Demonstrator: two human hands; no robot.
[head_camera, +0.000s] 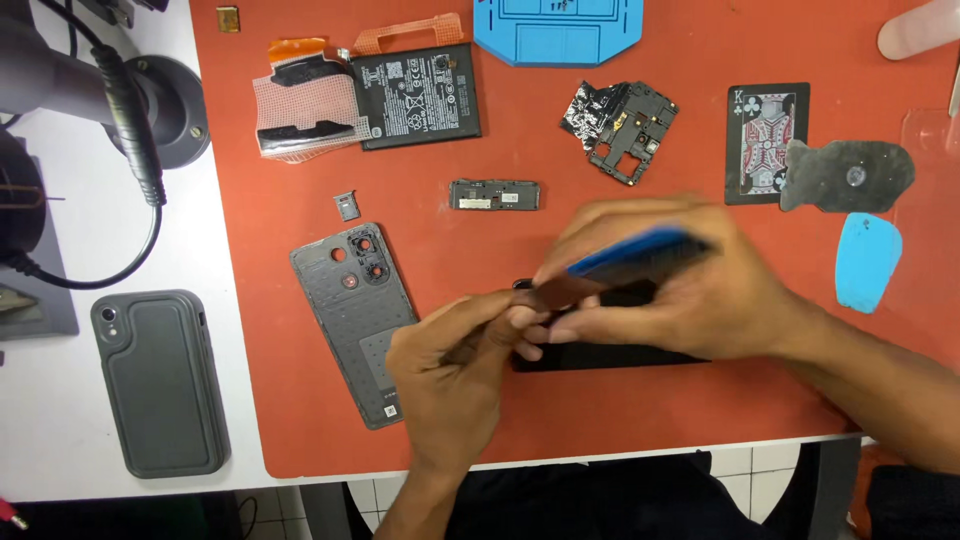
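Here we had both hands over the opened black phone body (600, 352), which lay on the orange work mat (640, 420) near its front edge. Our right hand (690, 290) was closed around a blue flat pry tool (640, 250), its blurred tip angled down to the phone body's upper left corner. Our left hand (455, 365) pinched that same corner, fingertips closed on its edge. Just left of the phone body lay the grey back cover (355, 310), partly under our left hand. Behind the phone body sat a small grey speaker module (495, 195), and farther back a black battery (418, 97). A playing card (762, 140) and a blue oval pick (866, 260) lay to its right. Off the mat on the white table (240, 440), a phone in a grey case (160, 380) rested far to the left.
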